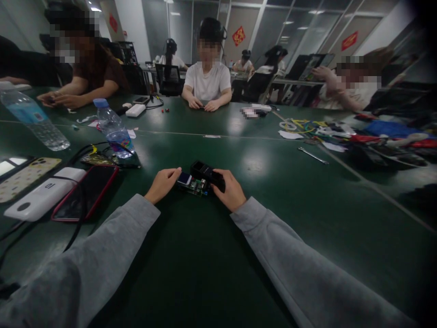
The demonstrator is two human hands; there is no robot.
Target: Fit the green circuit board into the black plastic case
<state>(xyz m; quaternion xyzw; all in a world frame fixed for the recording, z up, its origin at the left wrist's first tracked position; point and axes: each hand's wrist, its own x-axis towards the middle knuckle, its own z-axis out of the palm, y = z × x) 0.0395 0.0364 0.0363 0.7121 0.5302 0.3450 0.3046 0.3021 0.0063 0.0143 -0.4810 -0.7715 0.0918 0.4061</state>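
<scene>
Just ahead of me, my left hand pinches the left end of a green circuit board that carries a small dark screen with a white edge. My right hand is wrapped round the right end of a black plastic casing with a rectangular window. The casing is tilted and lies behind and partly over the board's right side. Whether the two parts touch cannot be made out. Small components and a blue part show along the board's near edge.
On the left of the green table are a red-edged phone, a white power bank, cables and two water bottles, the nearer one blue-capped. A wrench and heaped cables lie right. Across sits a person in white.
</scene>
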